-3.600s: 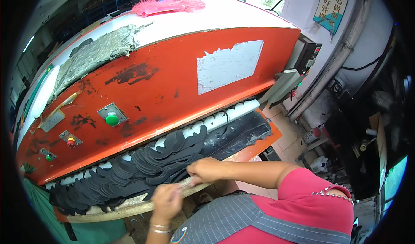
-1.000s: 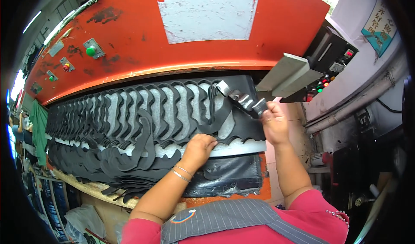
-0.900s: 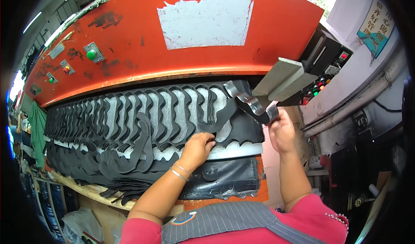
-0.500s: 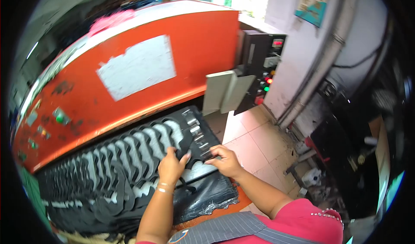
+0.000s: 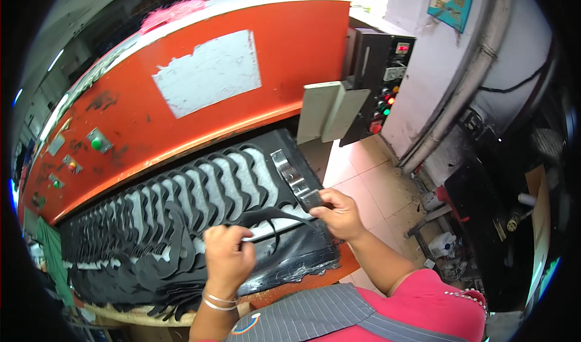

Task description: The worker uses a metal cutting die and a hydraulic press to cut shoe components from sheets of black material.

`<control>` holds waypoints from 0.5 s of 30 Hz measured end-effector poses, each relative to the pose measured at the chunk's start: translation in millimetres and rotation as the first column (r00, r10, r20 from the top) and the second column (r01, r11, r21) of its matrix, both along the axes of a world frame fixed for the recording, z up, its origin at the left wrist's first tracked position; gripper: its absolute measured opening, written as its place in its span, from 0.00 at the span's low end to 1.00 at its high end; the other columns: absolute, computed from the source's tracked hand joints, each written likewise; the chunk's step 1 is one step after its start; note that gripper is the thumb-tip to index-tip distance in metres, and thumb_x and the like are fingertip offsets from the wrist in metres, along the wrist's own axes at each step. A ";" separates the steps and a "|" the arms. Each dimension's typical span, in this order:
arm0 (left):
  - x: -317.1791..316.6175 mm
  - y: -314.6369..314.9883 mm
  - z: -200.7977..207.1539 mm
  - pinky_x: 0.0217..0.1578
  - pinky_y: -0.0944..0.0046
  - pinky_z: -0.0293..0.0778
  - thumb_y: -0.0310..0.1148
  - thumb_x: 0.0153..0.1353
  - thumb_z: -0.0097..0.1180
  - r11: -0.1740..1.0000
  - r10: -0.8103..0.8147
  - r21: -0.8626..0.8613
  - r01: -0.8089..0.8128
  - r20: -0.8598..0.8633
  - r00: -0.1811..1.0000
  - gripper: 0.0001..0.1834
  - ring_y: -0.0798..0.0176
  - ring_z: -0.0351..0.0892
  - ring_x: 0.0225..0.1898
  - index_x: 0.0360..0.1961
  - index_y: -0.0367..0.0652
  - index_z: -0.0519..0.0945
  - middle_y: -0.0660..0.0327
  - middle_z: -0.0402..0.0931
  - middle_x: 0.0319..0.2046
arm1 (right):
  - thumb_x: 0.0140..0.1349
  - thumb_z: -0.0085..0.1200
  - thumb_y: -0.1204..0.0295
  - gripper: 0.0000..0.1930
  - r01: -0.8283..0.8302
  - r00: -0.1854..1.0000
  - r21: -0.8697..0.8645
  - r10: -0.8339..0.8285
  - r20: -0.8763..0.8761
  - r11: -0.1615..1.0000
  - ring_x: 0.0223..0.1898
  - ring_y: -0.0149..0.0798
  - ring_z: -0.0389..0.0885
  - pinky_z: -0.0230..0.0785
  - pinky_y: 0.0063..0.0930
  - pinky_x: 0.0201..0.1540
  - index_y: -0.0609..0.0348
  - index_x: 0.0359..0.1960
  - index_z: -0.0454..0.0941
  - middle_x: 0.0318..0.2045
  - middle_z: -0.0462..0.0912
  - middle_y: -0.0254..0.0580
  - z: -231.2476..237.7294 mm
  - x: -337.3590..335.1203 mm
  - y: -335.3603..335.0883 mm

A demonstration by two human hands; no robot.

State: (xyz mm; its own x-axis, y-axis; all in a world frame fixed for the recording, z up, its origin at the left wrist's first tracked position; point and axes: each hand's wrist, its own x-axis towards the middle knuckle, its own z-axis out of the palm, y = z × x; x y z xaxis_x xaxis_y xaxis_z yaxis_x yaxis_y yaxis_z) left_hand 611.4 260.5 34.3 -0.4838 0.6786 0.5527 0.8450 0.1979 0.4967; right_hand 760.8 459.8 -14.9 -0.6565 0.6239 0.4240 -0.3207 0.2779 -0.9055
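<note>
Right hand [image 5: 341,216] was clamped on the near end of a wavy metal die [image 5: 293,177], which sat at the black sheet's [image 5: 270,140] right end, left hand [image 5: 229,258] pinched a black strip [image 5: 272,212]

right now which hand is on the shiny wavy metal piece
The right hand, gripping the metal piece by its near end; the left hand instead seems to hold a black strip.

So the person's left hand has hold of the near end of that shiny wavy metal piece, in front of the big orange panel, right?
Not the left: the head view shows the right hand has hold of the near end of that shiny wavy metal piece, in front of the big orange panel.
</note>
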 end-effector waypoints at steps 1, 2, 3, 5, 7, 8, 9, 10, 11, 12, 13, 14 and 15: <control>-4.0 -14.2 7.6 0.36 0.56 0.64 0.20 0.39 0.55 0.995 0.081 -0.049 -0.084 -0.066 0.995 0.08 0.52 0.67 0.29 0.22 0.44 0.77 0.57 0.68 0.20 | 0.53 0.62 0.79 0.07 -0.021 1.000 -0.006 0.021 0.002 1.000 0.36 0.32 0.78 0.69 0.24 0.40 0.66 0.30 0.75 0.34 0.79 0.41 5.1 4.6 -6.5; -7.5 -27.5 15.2 0.36 0.55 0.64 0.20 0.38 0.55 0.982 0.153 -0.093 -0.166 -0.135 0.979 0.08 0.51 0.67 0.29 0.22 0.43 0.77 0.57 0.68 0.20 | 0.54 0.62 0.81 0.06 -0.123 0.992 -0.072 0.123 -0.006 0.990 0.36 0.30 0.77 0.69 0.24 0.41 0.66 0.31 0.76 0.34 0.80 0.39 7.0 9.9 -13.6; -7.3 -41.2 22.6 0.35 0.57 0.66 0.20 0.44 0.55 0.966 0.121 -0.205 -0.157 -0.179 0.976 0.10 0.53 0.68 0.28 0.30 0.43 0.79 0.57 0.67 0.20 | 0.55 0.61 0.82 0.05 -0.221 0.975 -0.137 0.221 -0.014 0.966 0.37 0.29 0.77 0.69 0.24 0.41 0.65 0.31 0.77 0.35 0.80 0.38 7.6 16.2 -21.8; 3.2 -38.6 24.0 0.35 0.57 0.66 0.22 0.49 0.56 0.990 0.020 -0.142 -0.013 0.050 0.999 0.12 0.53 0.69 0.26 0.37 0.43 0.78 0.57 0.70 0.22 | 0.56 0.61 0.81 0.06 -0.330 0.944 -0.053 0.331 0.003 0.943 0.40 0.30 0.78 0.70 0.24 0.44 0.65 0.34 0.78 0.37 0.81 0.40 13.4 16.5 -40.0; 14.7 -39.1 24.9 0.38 0.59 0.69 0.30 0.63 0.53 0.946 -0.239 -0.020 0.325 0.634 0.735 0.18 0.56 0.73 0.30 0.54 0.40 0.71 0.57 0.75 0.31 | 0.56 0.61 0.81 0.06 -0.419 0.907 -0.077 0.420 0.003 0.905 0.42 0.30 0.78 0.70 0.24 0.46 0.65 0.35 0.78 0.40 0.81 0.41 19.1 11.3 -59.4; 28.4 -36.4 25.3 0.41 0.62 0.71 0.32 0.65 0.51 0.900 -0.380 0.153 0.408 0.731 0.566 0.19 0.57 0.76 0.36 0.55 0.39 0.70 0.55 0.76 0.36 | 0.58 0.60 0.81 0.06 -0.457 0.888 -0.115 0.459 -0.007 0.882 0.41 0.29 0.78 0.70 0.24 0.45 0.64 0.36 0.78 0.39 0.81 0.39 18.9 9.8 -67.3; 31.9 -37.0 17.9 0.43 0.62 0.71 0.33 0.65 0.52 0.895 -0.422 0.159 0.417 0.607 0.673 0.20 0.57 0.76 0.38 0.56 0.38 0.69 0.54 0.76 0.38 | 0.59 0.59 0.80 0.05 -0.513 0.854 -0.290 0.513 -0.080 0.808 0.41 0.29 0.78 0.70 0.24 0.45 0.63 0.36 0.77 0.39 0.80 0.37 18.3 7.4 -72.4; 33.4 -36.3 5.4 0.45 0.62 0.71 0.35 0.65 0.53 0.891 -0.449 0.162 0.425 0.469 0.761 0.22 0.57 0.77 0.41 0.57 0.38 0.68 0.52 0.76 0.40 | 0.60 0.58 0.79 0.05 -0.556 0.819 -0.453 0.551 -0.159 0.696 0.40 0.28 0.78 0.71 0.24 0.45 0.62 0.37 0.77 0.38 0.80 0.36 16.2 5.5 -76.0; 35.1 -36.2 -1.3 0.46 0.62 0.71 0.40 0.62 0.58 0.879 -0.475 0.263 0.398 0.562 0.678 0.27 0.58 0.77 0.43 0.58 0.38 0.68 0.51 0.76 0.44 | 0.60 0.58 0.79 0.05 -0.566 0.812 -0.453 0.562 -0.159 0.689 0.40 0.28 0.78 0.71 0.24 0.45 0.62 0.37 0.77 0.38 0.80 0.36 13.9 2.2 -76.9; 34.7 -31.8 -6.1 0.41 0.65 0.73 0.44 0.55 0.66 0.908 -0.420 0.249 0.338 0.559 0.715 0.31 0.63 0.79 0.39 0.54 0.37 0.72 0.52 0.78 0.40 | 0.62 0.57 0.78 0.04 -0.570 0.804 -0.414 0.586 -0.102 0.710 0.40 0.28 0.78 0.72 0.24 0.44 0.61 0.37 0.75 0.38 0.80 0.35 10.0 1.9 -75.3; 35.1 -31.4 -6.6 0.36 0.67 0.74 0.45 0.51 0.69 0.940 -0.340 0.180 0.291 0.583 0.738 0.32 0.65 0.80 0.34 0.52 0.37 0.74 0.55 0.79 0.35 | 0.63 0.56 0.77 0.04 -0.576 0.794 -0.375 0.607 -0.044 0.726 0.40 0.28 0.78 0.74 0.25 0.43 0.60 0.38 0.74 0.38 0.79 0.35 7.1 2.5 -74.4; 35.8 -30.2 -4.5 0.31 0.69 0.74 0.45 0.47 0.72 0.964 -0.258 0.109 0.242 0.601 0.757 0.32 0.68 0.80 0.29 0.49 0.37 0.76 0.58 0.81 0.30 | 0.63 0.56 0.77 0.04 -0.574 0.794 -0.379 0.607 -0.039 0.726 0.40 0.28 0.78 0.74 0.25 0.43 0.60 0.38 0.74 0.38 0.79 0.35 4.3 5.2 -76.0; 35.1 -28.5 -7.0 0.24 0.72 0.73 0.43 0.46 0.74 0.967 -0.253 0.166 0.194 0.510 0.822 0.26 0.73 0.78 0.21 0.40 0.38 0.78 0.63 0.80 0.22 | 0.63 0.55 0.77 0.04 -0.618 0.751 -0.489 0.647 -0.135 0.616 0.40 0.29 0.78 0.75 0.25 0.42 0.60 0.38 0.73 0.38 0.79 0.36 3.4 5.5 -78.8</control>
